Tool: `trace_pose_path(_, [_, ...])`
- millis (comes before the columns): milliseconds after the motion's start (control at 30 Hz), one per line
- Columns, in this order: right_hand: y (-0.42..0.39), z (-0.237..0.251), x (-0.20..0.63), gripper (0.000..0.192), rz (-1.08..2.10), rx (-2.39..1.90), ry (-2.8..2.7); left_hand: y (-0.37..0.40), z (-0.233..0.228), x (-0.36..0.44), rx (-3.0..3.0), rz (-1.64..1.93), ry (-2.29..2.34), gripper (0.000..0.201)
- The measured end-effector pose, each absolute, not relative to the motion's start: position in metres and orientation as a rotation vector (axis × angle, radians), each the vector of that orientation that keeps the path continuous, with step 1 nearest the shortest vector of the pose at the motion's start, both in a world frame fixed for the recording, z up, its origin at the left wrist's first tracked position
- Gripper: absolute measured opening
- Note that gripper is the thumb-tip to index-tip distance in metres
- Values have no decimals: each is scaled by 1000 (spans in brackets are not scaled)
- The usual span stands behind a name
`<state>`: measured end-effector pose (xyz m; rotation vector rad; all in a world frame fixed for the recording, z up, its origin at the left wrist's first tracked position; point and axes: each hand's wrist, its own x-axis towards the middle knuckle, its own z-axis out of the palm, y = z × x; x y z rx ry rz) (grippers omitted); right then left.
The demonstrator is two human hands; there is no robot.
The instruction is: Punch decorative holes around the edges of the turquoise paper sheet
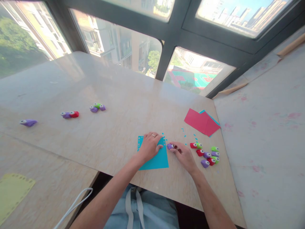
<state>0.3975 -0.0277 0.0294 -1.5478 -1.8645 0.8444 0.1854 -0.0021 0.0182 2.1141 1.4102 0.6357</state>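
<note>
Bare forearms [119, 181] reach over the tabletop [124, 111], the right hand [182, 154] pinching a purple punch [170, 146] just beside the right edge of the blue sheet [156, 162], where the left hand [150, 144] rests, thumb spread from its fingers. Blue scraps [195, 138] lie beyond, near clustered punches [207, 155] and red sheets [199, 121]; any lettering is too small for me to read.

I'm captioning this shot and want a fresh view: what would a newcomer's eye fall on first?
Probably the vivid blue sheet in front of the person, its edges holed and the left hand resting on it. Beside its right edge, the right hand holds a small purple piece with eyes. Next might come the colourful cluster of similar pieces farther right.
</note>
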Motion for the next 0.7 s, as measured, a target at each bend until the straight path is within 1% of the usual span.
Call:
trace_pose_path(100, [-25,31,396,27,887,-1547,-1840,5,21,185,2109,576,1435,35])
trace_pose_path(267, [-25,33,396,28,942,-1561,-1838,15,19,187,2104,568,1463,21])
trace_pose_path(400, [-26,33,398,28,956,-1567,-1826,19,18,182,2022,667,1433,20])
trace_pose_path(500, [-26,34,397,28,954,-1547,-1823,23,24,171,1880,720,1325,20])
trace_pose_path(700, [-24,33,389,26,943,-1479,-1864,35,39,156,1713,547,1226,23])
